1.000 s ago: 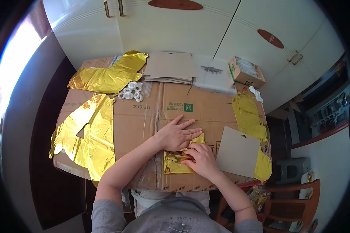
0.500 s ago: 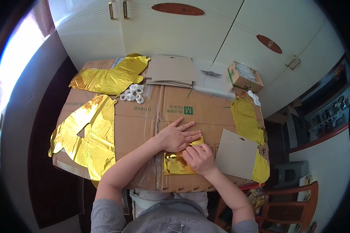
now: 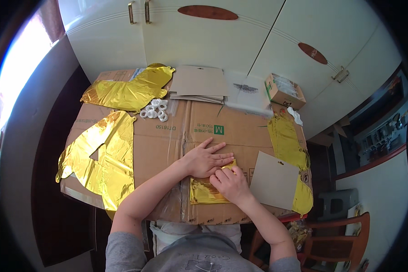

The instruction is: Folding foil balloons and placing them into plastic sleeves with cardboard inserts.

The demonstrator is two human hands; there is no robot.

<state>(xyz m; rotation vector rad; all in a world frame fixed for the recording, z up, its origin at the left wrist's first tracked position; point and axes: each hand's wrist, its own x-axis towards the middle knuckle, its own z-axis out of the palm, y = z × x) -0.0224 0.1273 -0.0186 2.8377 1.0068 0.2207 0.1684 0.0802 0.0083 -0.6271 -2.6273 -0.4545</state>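
Observation:
A folded gold foil balloon (image 3: 205,192) lies on the cardboard near the front edge of the table, under both my hands. My left hand (image 3: 202,161) rests flat with fingers spread, its palm and fingertips over the foil's far part. Just right of it, my right hand (image 3: 231,185) is closed, its bent fingers pinching the foil close to the left fingers. The pinched spot itself is hidden by the fingers. To the right lies a grey-beige card (image 3: 274,181) with a small hanging hole, partly over another flat gold foil balloon (image 3: 285,138).
Two flat gold foil balloons (image 3: 115,156) lie at the left. White tape rolls or rings (image 3: 155,110) sit beside stacked cards (image 3: 198,81), clear plastic bags (image 3: 245,93) and a small open box (image 3: 285,90). Flattened cardboard (image 3: 161,145) covers the table; a wooden chair (image 3: 335,240) stands right.
My right hand has shifted slightly left and away from me along the foil. The left hand stays in place.

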